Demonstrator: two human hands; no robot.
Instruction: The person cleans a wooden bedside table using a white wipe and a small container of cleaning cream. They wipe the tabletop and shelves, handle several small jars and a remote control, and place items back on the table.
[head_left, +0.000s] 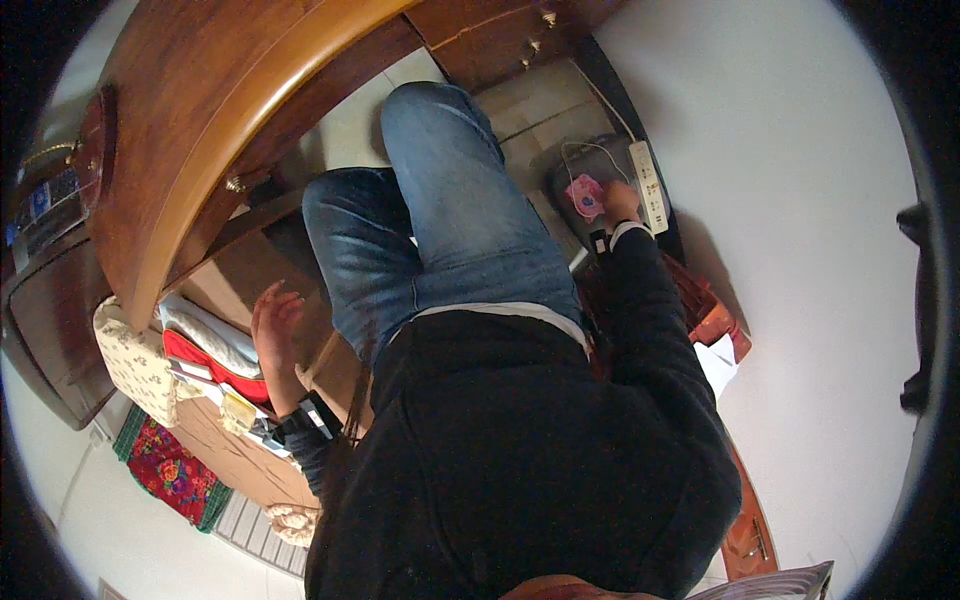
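My left hand (276, 322) is raised beside my left knee with its fingers loosely apart and nothing in it. It is over an open cardboard box (251, 274), near folded red fabric (202, 358). My right hand (621, 202) reaches down on the other side, its fingers curled by a crumpled pink item (586, 196) with a dark spot. Whether the fingers grip that item is hidden. A thin white cable (592, 144) loops behind it. Right of the hand lies a white power strip (649, 186). Beneath is a dark rounded object (562, 180), perhaps a bin or seat.
A curved wooden desk (202, 112) arches across the upper left, and drawers with small knobs (487, 37) stand at the top. A white wall (810, 225) bounds the right. Floral fabric (169, 469) and a patterned cream cushion (135, 360) lie at left; white paper (716, 364) is behind my right arm.
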